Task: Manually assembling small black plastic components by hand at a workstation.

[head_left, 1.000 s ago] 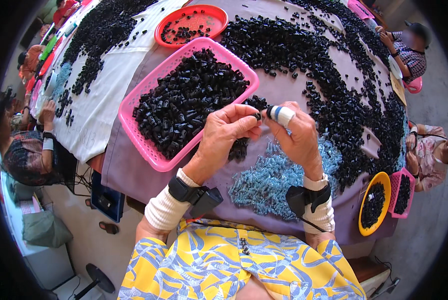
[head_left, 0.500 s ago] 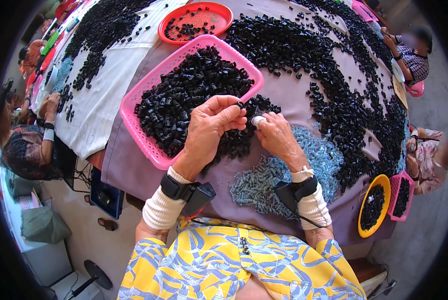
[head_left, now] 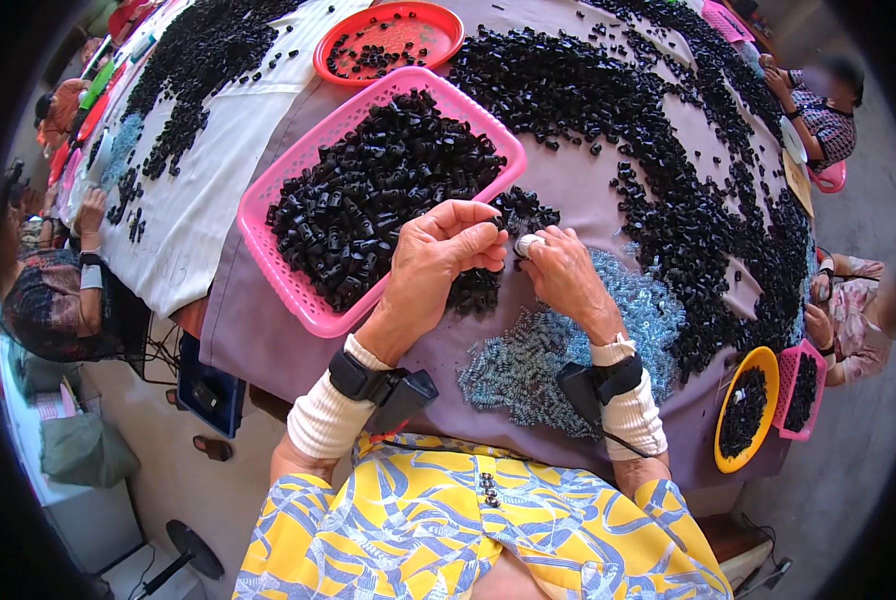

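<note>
My left hand [head_left: 438,262] is closed in a pinch over the near right corner of the pink basket [head_left: 313,316]. A small black plastic piece [head_left: 496,221] shows at its thumb and fingertips. Just to the right, my right hand [head_left: 570,280] is closed too, fingers curled inward, with a white wrap [head_left: 528,244] round one finger. What its fingertips hold is hidden. Many black plastic pieces [head_left: 388,170] fill the basket. More loose black pieces [head_left: 476,290] lie beneath my hands. Small metal springs [head_left: 528,370] spread in a pile below and around my right hand.
A red tray [head_left: 450,30] with scattered black pieces sits beyond the basket. Heaps of black pieces [head_left: 568,85] cover the table's far and right parts. At right are a yellow tray [head_left: 725,458] and a smaller pink basket [head_left: 816,405]. Other people sit along both sides.
Both hands have shifted slightly to the right, and the gap between their fingertips remains small. The left hand keeps its pinch on the black piece.
</note>
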